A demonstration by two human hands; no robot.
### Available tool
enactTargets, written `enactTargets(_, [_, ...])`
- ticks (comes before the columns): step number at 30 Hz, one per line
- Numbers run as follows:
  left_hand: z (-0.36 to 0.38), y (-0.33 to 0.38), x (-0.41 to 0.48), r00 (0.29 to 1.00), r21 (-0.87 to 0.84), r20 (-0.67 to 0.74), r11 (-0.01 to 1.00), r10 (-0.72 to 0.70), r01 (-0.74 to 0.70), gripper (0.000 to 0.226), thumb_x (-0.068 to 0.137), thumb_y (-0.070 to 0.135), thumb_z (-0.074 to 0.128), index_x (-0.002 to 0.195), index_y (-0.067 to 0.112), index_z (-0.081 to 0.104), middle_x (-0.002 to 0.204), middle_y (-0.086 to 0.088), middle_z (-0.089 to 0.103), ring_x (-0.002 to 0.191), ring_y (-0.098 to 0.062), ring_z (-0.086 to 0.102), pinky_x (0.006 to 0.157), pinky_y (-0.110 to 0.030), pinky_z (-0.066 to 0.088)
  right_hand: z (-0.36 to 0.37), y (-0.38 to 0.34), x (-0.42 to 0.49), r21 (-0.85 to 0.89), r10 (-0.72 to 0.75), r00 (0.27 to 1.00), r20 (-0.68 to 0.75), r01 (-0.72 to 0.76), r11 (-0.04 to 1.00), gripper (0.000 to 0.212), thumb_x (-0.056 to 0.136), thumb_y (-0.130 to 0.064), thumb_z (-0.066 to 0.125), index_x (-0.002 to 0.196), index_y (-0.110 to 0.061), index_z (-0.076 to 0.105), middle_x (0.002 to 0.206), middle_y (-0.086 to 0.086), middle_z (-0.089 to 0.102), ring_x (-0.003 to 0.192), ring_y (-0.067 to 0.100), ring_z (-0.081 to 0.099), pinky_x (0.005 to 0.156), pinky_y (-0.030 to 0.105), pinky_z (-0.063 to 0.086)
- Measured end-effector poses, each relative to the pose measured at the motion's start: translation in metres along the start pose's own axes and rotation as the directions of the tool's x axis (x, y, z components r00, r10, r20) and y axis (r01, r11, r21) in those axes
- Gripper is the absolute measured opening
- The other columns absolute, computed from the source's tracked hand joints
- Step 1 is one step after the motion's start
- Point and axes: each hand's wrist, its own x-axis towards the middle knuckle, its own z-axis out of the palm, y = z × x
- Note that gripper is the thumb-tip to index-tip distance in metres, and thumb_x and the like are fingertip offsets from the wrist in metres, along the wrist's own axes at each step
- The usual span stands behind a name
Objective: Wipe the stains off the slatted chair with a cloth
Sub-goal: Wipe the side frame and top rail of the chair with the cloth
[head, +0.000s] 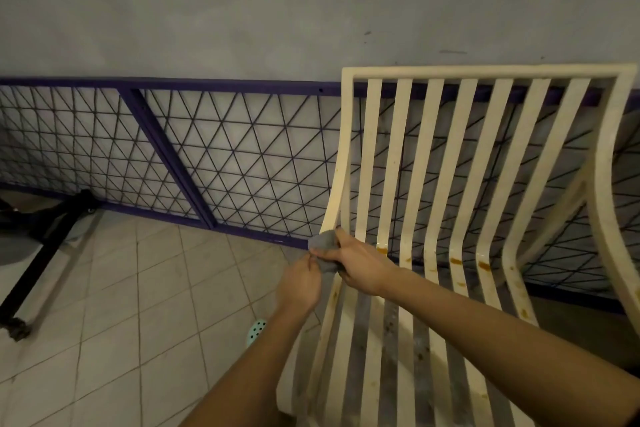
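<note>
Nearest the camera, both forearms reach out over the front of the seat of the slatted chair [485, 73]. A mint-green perforated shoe [256, 329] stands on the tiled floor [138, 288] just off the seat's left edge. Further in, at the chair's left edge where the seat bends up into the back, the two hands meet on the grey cloth [322, 242]. The left hand [300, 282] pinches the cloth's lower corner with its fingertips. The right hand [360, 267] has its fingers curled round the bunched cloth, at the outermost left rail; whether the cloth touches the rail cannot be told. Judgement: the cloth is being gathered into a wad and the wiping is not yet under way. The stains [484, 265] are orange-brown blotches across the slats at the bend. The nearest lies just beside the right hand, the others run toward the right edge, and smaller spots dot the seat slats. Risks:
- A small wad may push through a gap between slats and drop to the floor.
- A stroke across the slats would likely drag residue onto clean ones, and the sheen at the bend suggests the blotches would smear.
- Hard pressure on the back could rock the chair into the purple mesh frame [173, 82], which leans on the grey wall [311, 10] behind it.

A black stand [41, 263] lies far left.
</note>
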Motion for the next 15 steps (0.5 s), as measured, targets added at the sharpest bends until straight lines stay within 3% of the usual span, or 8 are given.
enactTargets(3, [0.008,0.004,0.015,1.000,0.111,0.002,0.994,0.020,-0.020,0.037,0.105,0.030,0.024,0.109,0.015,0.058,0.101,-0.010,0.067,0.089,-0.025,0.064,0.078,-0.036,0.050,-0.010,0.012,0.014,-0.232,-0.079,0.995,-0.060,0.063,0.971,0.062,0.092,-0.002,0.052,0.145,-0.032,0.042,0.149,0.012,0.023,0.133,0.032,0.031,0.103,0.044,0.041])
enactTargets(7, [0.010,0.009,0.037,0.998,0.241,0.013,0.969,0.059,-0.060,0.041,0.106,0.031,0.020,0.118,0.014,0.056,0.113,-0.010,0.065,0.103,-0.025,0.060,0.078,-0.031,0.038,-0.009,0.022,0.028,-0.210,-0.108,0.994,0.007,0.107,0.972,0.077,0.086,0.012,0.050,0.152,-0.021,0.030,0.163,0.006,0.007,0.150,0.024,0.006,0.119,0.039,0.022])
enactTargets(11, [0.018,0.007,0.054,0.995,0.210,-0.003,0.973,0.104,-0.101,0.039,0.105,0.031,0.023,0.112,0.013,0.057,0.102,-0.009,0.068,0.090,-0.024,0.064,0.075,-0.033,0.047,0.002,0.040,0.040,-0.134,-0.154,0.988,-0.006,0.152,0.979,0.083,0.083,0.018,0.048,0.154,-0.017,0.023,0.163,0.002,0.013,0.151,0.018,0.004,0.123,0.036,0.013])
enactTargets(15, [0.022,0.005,0.054,0.991,0.142,-0.035,0.982,0.133,-0.127,0.049,0.102,0.046,0.018,0.110,0.018,0.058,0.089,-0.007,0.069,0.081,-0.025,0.065,0.077,-0.041,0.053,-0.011,0.047,0.054,-0.254,-0.127,0.992,0.000,0.123,0.959,0.080,0.085,0.013,0.049,0.154,-0.017,0.021,0.163,0.002,0.012,0.151,0.019,0.003,0.122,0.036,-0.001])
